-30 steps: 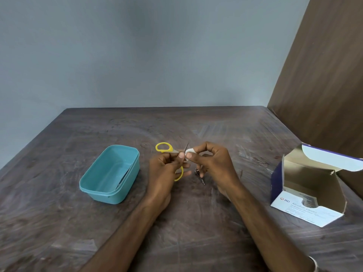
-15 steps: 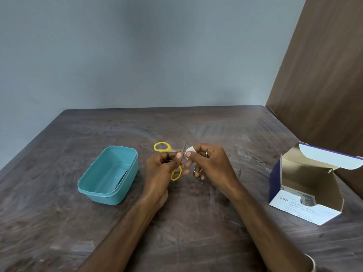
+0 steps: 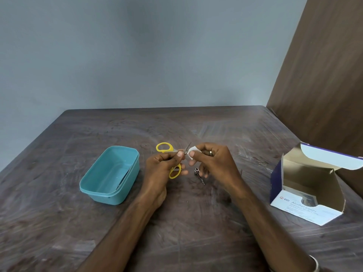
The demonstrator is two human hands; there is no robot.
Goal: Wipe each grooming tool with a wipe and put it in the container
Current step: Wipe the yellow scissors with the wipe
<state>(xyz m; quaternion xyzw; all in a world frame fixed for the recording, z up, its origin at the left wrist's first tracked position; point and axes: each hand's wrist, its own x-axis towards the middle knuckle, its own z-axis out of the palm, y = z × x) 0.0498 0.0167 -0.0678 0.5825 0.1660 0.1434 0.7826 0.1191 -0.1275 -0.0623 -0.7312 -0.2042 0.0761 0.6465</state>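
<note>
Mid-worktop [image 3: 196,222], left hand [image 3: 163,169] grips small yellow-handled scissors [image 3: 164,147], blades parted, tips pointing up. Right hand [image 3: 214,163] pinches a white wipe [image 3: 192,152] against one blade. Metal nail clipper [image 3: 198,173] lies under the right fingers. Teal container [image 3: 94,190] sits left, a thin tool inside. Open swab box [image 3: 306,209] at right.

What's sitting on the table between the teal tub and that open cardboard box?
In the head view, both hands working yellow scissors with a wipe, and a small metal tool lying beneath the right hand.
</note>
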